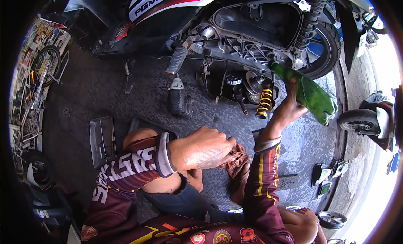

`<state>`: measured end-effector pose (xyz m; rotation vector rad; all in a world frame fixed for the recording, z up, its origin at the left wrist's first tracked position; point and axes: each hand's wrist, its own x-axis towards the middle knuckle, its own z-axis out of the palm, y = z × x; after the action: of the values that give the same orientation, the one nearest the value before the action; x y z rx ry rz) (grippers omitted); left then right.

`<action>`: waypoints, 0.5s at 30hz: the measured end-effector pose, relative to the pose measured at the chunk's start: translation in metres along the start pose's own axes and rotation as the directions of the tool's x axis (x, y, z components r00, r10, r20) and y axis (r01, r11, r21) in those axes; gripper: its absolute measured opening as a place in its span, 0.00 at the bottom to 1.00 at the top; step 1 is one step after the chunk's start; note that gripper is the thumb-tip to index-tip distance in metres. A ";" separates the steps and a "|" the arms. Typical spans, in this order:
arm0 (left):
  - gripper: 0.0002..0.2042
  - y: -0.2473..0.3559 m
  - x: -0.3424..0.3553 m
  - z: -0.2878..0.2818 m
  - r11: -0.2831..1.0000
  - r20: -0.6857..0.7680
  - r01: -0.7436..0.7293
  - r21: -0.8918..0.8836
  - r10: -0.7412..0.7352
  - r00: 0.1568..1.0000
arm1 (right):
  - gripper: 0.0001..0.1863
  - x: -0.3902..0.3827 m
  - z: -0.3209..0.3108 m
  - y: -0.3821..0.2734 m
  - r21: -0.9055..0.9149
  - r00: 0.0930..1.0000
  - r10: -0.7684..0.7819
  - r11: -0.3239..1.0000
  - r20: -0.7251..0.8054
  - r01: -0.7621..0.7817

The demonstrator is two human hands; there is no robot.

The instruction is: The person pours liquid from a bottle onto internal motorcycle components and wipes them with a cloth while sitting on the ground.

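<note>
My right hand [290, 104] is wrapped round a crumpled green plastic bottle [314, 96]. The bottle slants, with its neck up against the opened side casing [235, 51] of a scooter, close to the rear wheel [325, 51]. Whether the mouth is inside an opening or only against it, I cannot tell. Lower and to the left, my left hand [205, 149] is closed on a stained reddish-brown rag [237, 159], held above the floor near my foot.
Below the casing lie a yellow coil spring [264, 102] and a round metal pulley [254, 81]. An impact wrench [179, 99] stands left of them, with a grey metal tray [102, 141] farther left. A parked scooter's wheel [359, 121] is at right; a loose wheel rim [332, 219] lies lower right.
</note>
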<state>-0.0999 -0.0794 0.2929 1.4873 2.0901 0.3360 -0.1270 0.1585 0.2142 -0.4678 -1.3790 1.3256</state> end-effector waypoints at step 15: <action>0.20 0.000 0.006 0.004 0.999 -0.005 0.009 -0.036 -0.010 1.000 | 0.21 0.002 0.004 -0.006 -0.025 0.993 -0.083 0.996 0.088 0.085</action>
<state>-0.0991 -0.0746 0.2884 1.4569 2.0840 0.3720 -0.1289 0.1567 0.2217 -0.3703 -1.4754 1.2717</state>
